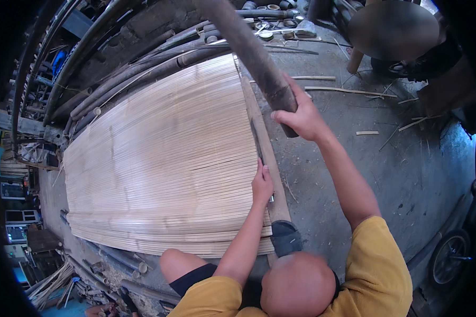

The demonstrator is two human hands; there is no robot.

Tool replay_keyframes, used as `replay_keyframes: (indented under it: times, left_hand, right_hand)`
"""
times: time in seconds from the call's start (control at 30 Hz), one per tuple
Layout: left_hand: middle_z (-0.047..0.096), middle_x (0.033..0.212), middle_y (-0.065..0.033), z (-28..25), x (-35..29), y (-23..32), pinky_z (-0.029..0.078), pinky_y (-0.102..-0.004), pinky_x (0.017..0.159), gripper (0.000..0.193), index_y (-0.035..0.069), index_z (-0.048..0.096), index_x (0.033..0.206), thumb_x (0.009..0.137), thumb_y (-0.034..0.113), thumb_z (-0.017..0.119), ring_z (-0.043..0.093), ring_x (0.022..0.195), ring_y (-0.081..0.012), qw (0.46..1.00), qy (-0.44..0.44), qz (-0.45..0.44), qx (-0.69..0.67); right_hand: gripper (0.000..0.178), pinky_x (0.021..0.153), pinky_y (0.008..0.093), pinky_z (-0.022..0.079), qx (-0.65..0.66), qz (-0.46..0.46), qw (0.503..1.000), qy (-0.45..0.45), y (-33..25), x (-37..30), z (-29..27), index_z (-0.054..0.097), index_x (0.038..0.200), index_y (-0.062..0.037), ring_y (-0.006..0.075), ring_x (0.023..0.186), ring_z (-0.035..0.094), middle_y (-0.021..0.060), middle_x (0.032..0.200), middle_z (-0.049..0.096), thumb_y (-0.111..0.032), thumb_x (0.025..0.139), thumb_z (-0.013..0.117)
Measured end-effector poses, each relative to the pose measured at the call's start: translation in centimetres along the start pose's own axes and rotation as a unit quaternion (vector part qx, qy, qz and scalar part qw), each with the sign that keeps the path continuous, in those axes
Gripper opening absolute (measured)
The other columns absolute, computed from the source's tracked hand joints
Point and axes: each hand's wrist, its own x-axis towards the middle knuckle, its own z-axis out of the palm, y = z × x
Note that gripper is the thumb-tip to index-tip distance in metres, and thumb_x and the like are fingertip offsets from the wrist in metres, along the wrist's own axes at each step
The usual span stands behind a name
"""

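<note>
My right hand (300,112) is closed round the lower end of a thick dark pole (256,63), which slants up and away to the left, above the floor. My left hand (262,185) grips a long dark knife (256,138) by its handle. Its blade lies along the right edge of a wide mat of pale bamboo strips (164,158), laid closely side by side. Just right of the blade runs a narrow wooden plank (264,134). A metal end shows below my left fist; the handle itself is mostly hidden.
Dark bamboo poles (137,74) lie beyond the mat. Loose strips (349,91) are scattered on the concrete floor (333,174) at right. My sandalled foot (285,238) rests at the plank's near end. A wheel (449,258) stands at lower right; split bamboo (53,285) is piled lower left.
</note>
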Motion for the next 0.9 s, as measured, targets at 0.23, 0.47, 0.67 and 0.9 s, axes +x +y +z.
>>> replay_keyframes:
  times: [0.23,0.47,0.67,0.9]
  left_hand:
    - [0.049,0.069,-0.0007,-2.2,-2.8,0.6,0.048,-0.0301,0.049,0.056,0.017,0.030,0.162,0.111,0.038,0.040,0.051,0.053,-0.0110,0.973,-0.053,-0.089,-0.208]
    - [0.043,0.065,0.0024,-1.0,-3.3,0.0,0.045,-0.0289,0.044,0.054,0.022,0.029,0.162,0.111,0.038,0.040,0.044,0.048,-0.0095,0.967,-0.034,-0.094,-0.232]
    - [0.045,0.064,0.0011,-1.8,-3.1,-0.5,0.044,-0.0292,0.043,0.054,0.021,0.030,0.162,0.111,0.037,0.039,0.046,0.047,-0.0102,0.954,-0.049,-0.114,-0.274]
    - [0.050,0.065,-0.0019,-3.2,-2.5,4.0,0.046,-0.0309,0.043,0.056,0.013,0.033,0.160,0.110,0.040,0.039,0.049,0.047,-0.0116,0.953,-0.070,-0.151,-0.252]
  right_hand:
    - [0.060,0.094,0.0363,0.054,0.090,-0.209,0.969,0.095,-11.1,0.1,-6.4,0.052,0.136,-0.0018,0.0233,0.102,0.067,0.0139,0.116,0.067,-0.013,0.082,0.077]
    - [0.063,0.088,0.0402,0.056,0.067,-0.233,0.945,0.217,1.6,-2.6,-2.2,0.045,0.137,-0.0126,0.0293,0.099,0.068,0.0167,0.113,0.068,-0.019,0.082,0.075]
    - [0.099,0.101,0.0485,0.052,-0.271,0.137,0.928,-0.216,9.5,-6.7,4.3,0.028,0.161,-0.0273,0.0451,0.110,0.066,0.0245,0.120,0.069,-0.027,0.074,0.074]
    - [0.101,0.113,0.0391,0.042,-0.045,0.007,0.997,-0.064,3.3,-3.7,3.3,0.028,0.162,-0.0202,0.0311,0.135,0.053,0.0189,0.148,0.053,-0.021,0.072,0.075]
